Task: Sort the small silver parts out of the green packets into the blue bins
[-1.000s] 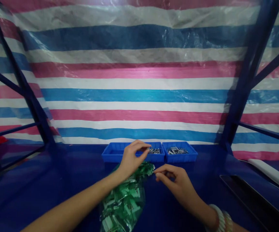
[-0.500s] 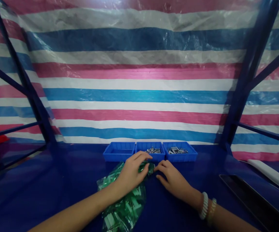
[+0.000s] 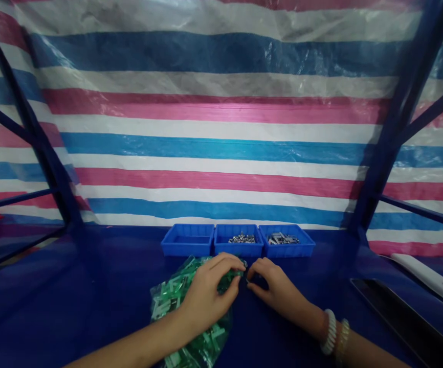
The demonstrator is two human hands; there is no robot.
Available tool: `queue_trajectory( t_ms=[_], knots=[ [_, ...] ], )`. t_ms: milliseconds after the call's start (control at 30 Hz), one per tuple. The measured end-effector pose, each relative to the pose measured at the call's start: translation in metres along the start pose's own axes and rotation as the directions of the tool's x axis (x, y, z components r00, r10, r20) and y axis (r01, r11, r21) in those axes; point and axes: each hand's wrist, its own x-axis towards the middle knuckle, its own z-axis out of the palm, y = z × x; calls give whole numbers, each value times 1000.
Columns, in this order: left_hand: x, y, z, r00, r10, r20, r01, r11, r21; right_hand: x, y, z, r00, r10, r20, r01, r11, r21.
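The bag [image 3: 171, 294] lies on the bench [image 3: 102, 286], partly under the left hand [image 3: 208, 291], and the likeliest trouble is a spill: its narrow far end reaches toward the fingertips of both hands, and if that end gapes while the film is pulled or pressed, pieces [image 3: 163, 306] could slide out. The film looks thin enough to tear under a hard tug, and the left forearm [image 3: 145, 342], crossing over the bag, could drag it askew. Anything at the fingertips would be tiny, so a loose pinch might lose it on the dark surface. The bag is see-through, glossy and crumpled, bulging with light and darker green pieces, many narrow and straight-edged, jumbled at all angles; its near end runs out of view. The left hand arches over the far end, thumb and forefinger a little apart at the tips; whether it grips film I cannot tell. The right hand [image 3: 275, 286], just beside it, is loosely curled, its thumb and forefinger near each other, and any hold is too small to make out. Beyond stand the left tray [image 3: 186, 249], middle tray [image 3: 239, 249] and right tray [image 3: 288, 250], the last two holding metal parts [image 3: 243, 238].
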Motion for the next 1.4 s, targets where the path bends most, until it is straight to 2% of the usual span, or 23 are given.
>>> queue_trajectory(
  t_ms=[167, 233, 300, 367, 433, 533, 567, 633, 767, 867, 967, 1167, 1267, 1400],
  knots=[
    [0, 2, 1, 999, -54, 1, 54, 998, -45, -4, -8, -1, 999, -6, -32, 9, 997, 80],
    [0, 3, 2, 992, -129, 6, 130, 989, -77, -5, -15, -6, 997, 20, -79, -7, 986, 164],
    [0, 5, 4, 965, -262, 17, 261, 950, -169, -4, -22, -12, 990, 50, -133, -14, 965, 262],
    [0, 7, 6, 909, -411, 76, 411, 849, -333, -5, -29, -16, 982, 59, -180, 2, 946, 325],
    [-1, 11, 9, 834, -518, 190, 534, 668, -519, -7, -33, -17, 974, 37, -222, 40, 942, 335],
    [-4, 15, 13, 737, -574, 355, 623, 375, -686, -12, -36, -15, 965, -44, -259, 121, 949, 292],
    [-5, 16, 14, 719, -578, 385, 632, 316, -707, -14, -36, -14, 962, -81, -262, 154, 949, 273],
    [-5, 17, 14, 702, -584, 407, 637, 260, -726, -16, -36, -13, 953, -146, -267, 214, 945, 247],
    [-4, 15, 12, 698, -614, 368, 615, 252, -747, -13, -36, -19, 941, -204, -272, 278, 921, 272],
    [-2, 12, 10, 716, -612, 336, 608, 311, -730, -10, -35, -26, 922, -238, -305, 324, 907, 270],
    [-2, 10, 10, 730, -605, 318, 608, 360, -708, -8, -35, -29, 904, -286, -316, 363, 906, 219],
    [-4, 9, 12, 712, -627, 316, 619, 348, -704, -11, -38, -29, 878, -369, -305, 412, 907, 90],
    [-4, 13, 11, 718, -627, 303, 611, 359, -706, -13, -39, -28, 880, -342, -331, 381, 923, 60],
    [-3, 19, 10, 798, -563, 217, 538, 501, -678, -15, -42, -25, 931, -183, -316, 251, 949, 189]
  ],
)
